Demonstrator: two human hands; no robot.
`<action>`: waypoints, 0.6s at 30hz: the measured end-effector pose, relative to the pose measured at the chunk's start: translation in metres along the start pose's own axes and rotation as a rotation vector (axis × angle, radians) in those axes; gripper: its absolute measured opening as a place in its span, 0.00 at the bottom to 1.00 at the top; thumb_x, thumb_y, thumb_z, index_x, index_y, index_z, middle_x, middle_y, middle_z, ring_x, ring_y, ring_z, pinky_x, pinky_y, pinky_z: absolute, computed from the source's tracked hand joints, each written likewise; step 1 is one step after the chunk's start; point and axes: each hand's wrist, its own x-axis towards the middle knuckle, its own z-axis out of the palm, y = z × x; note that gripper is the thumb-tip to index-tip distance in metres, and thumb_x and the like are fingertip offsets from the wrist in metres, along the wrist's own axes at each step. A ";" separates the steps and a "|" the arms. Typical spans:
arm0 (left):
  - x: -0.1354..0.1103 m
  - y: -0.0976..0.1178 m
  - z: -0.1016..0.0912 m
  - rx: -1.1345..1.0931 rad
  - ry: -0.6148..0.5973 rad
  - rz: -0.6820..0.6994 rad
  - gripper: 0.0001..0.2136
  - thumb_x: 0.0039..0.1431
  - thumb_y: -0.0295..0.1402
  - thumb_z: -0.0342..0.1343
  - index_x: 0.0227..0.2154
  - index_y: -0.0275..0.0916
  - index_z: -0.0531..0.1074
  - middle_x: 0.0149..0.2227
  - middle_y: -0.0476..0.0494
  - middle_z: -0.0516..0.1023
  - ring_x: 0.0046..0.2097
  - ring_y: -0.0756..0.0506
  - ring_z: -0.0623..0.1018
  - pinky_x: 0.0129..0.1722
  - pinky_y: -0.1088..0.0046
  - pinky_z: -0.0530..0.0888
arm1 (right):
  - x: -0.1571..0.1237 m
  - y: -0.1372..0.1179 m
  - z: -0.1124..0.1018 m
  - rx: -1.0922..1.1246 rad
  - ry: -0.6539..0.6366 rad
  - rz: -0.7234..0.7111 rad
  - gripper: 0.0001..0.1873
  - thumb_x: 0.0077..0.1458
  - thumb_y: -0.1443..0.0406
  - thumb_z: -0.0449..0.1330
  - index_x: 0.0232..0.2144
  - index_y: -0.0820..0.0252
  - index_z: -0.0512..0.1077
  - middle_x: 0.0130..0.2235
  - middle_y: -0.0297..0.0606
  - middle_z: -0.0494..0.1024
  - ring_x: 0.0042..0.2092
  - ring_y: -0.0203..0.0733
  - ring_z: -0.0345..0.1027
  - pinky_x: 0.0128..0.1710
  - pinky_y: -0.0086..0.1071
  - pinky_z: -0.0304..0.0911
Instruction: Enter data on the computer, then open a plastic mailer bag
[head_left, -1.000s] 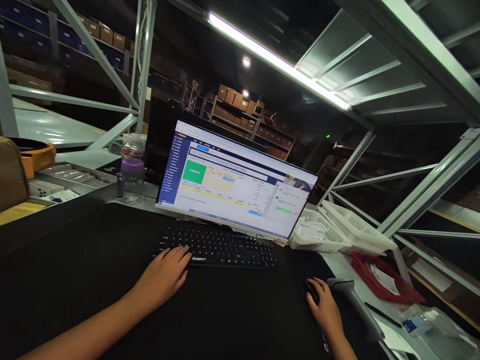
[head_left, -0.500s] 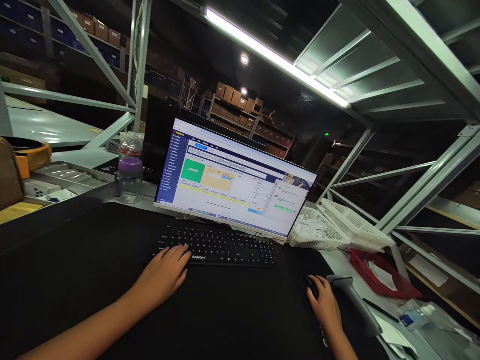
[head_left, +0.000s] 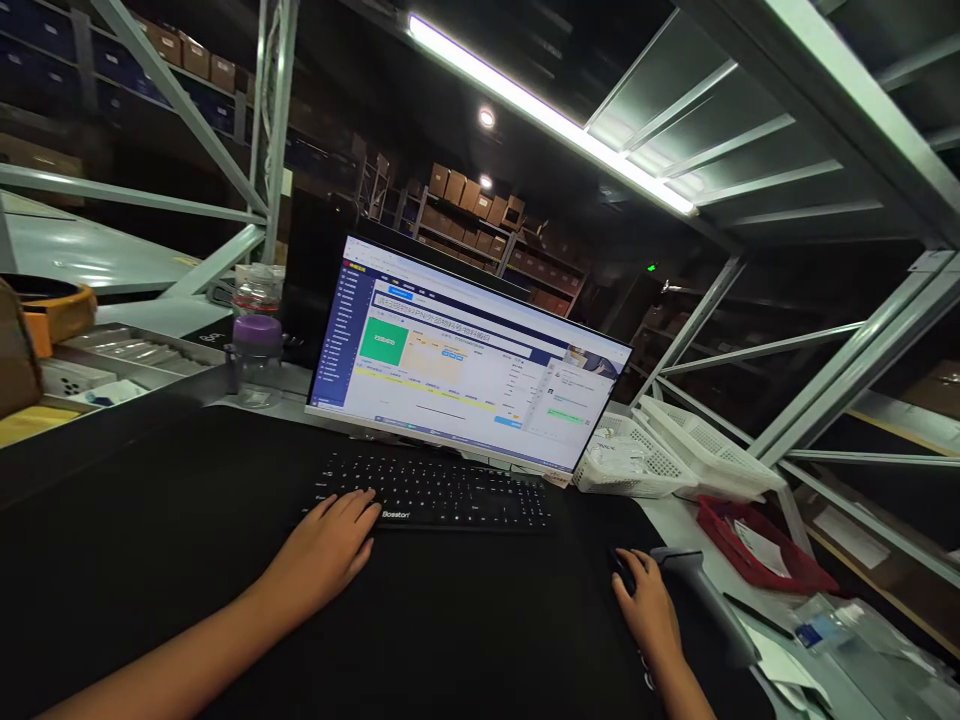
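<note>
My left hand (head_left: 324, 552) lies flat on the black desk mat (head_left: 187, 560), fingers stretched onto the left front edge of a black keyboard (head_left: 442, 492). My right hand (head_left: 651, 606) is cupped over a dark mouse (head_left: 622, 573), which is mostly hidden under the fingers. A monitor (head_left: 465, 358) stands behind the keyboard with a lit software page showing a green panel. A grey handheld scanner (head_left: 705, 600) lies just right of my right hand.
White perforated baskets (head_left: 675, 455) and a red tray (head_left: 757, 555) sit at the right. A purple-lidded bottle (head_left: 256, 360) stands left of the monitor. An orange tape roll (head_left: 56, 310) and trays are far left. Metal shelf beams frame the desk.
Both hands stay in place. The view has drifted slightly, and the screen content changed a little below the green panel.
</note>
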 end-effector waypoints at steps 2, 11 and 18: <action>0.000 0.000 0.000 0.001 -0.005 0.002 0.20 0.63 0.32 0.47 0.53 0.39 0.78 0.60 0.36 0.81 0.60 0.37 0.79 0.61 0.52 0.76 | 0.000 0.000 0.000 0.000 0.001 -0.006 0.26 0.58 0.55 0.52 0.52 0.56 0.78 0.57 0.47 0.72 0.55 0.53 0.74 0.54 0.44 0.72; 0.000 0.000 0.002 -0.012 -0.001 -0.011 0.20 0.63 0.32 0.47 0.53 0.40 0.78 0.60 0.37 0.80 0.61 0.37 0.79 0.62 0.53 0.76 | -0.001 0.002 -0.001 -0.002 -0.049 0.010 0.26 0.59 0.55 0.52 0.56 0.54 0.75 0.58 0.45 0.71 0.54 0.51 0.75 0.54 0.42 0.71; 0.000 -0.012 0.021 -0.054 0.095 0.020 0.20 0.63 0.34 0.45 0.49 0.40 0.80 0.56 0.33 0.83 0.57 0.35 0.81 0.59 0.52 0.77 | -0.001 -0.020 -0.016 -0.060 -0.063 0.071 0.26 0.59 0.61 0.54 0.59 0.54 0.73 0.60 0.44 0.71 0.55 0.49 0.74 0.57 0.41 0.70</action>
